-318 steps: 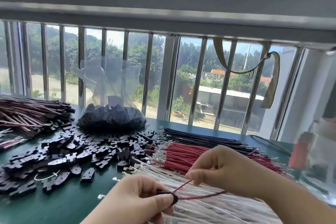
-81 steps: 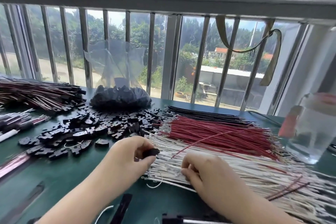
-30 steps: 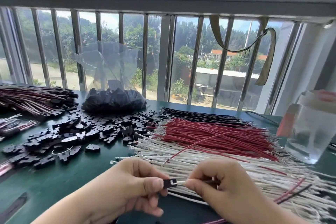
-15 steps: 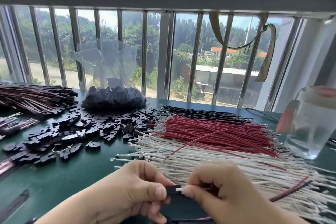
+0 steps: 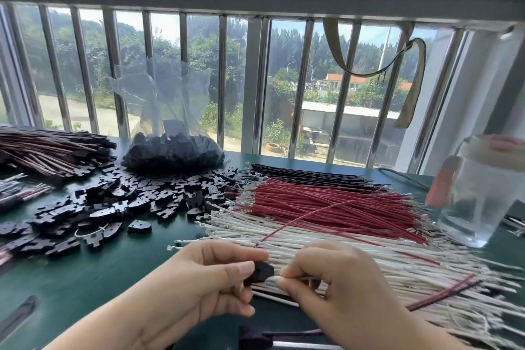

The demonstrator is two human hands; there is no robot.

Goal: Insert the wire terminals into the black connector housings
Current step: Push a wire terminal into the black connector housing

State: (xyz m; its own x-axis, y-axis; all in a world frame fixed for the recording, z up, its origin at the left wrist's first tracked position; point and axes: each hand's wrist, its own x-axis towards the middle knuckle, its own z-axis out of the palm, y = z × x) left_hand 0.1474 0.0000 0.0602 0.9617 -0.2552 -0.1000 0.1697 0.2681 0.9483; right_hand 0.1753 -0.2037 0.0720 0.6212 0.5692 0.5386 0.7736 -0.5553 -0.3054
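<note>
Nearest the camera, the left hand (image 5: pixel 210 278) has its grip pinched on one small black connector housing (image 5: pixel 260 272), a flat matte plastic piece with a rounded end, thumb on top. The right hand (image 5: pixel 335 281) grips a thin white wire (image 5: pixel 277 279) between thumb and forefinger, the wire's tip meeting the housing's edge; whether the terminal is seated cannot be told. Both hands hover just above the dark green desk (image 5: pixel 85 278). Just behind them lie three sorted bundles of straight, thin insulated leads with small metal terminals at their ends: white wires (image 5: pixel 355 253), then red wires (image 5: pixel 326 202), then black wires (image 5: pixel 306 176) farthest back; each is too many to count. To the left spreads a loose scatter of black housings (image 5: pixel 119 202), also uncountable. Farther back stand one crinkled clear plastic bag (image 5: pixel 170 133) filled with more housings, one heap of assembled harnesses (image 5: pixel 51 150) at far left, and one clear cup (image 5: pixel 483 193) at right.
</note>
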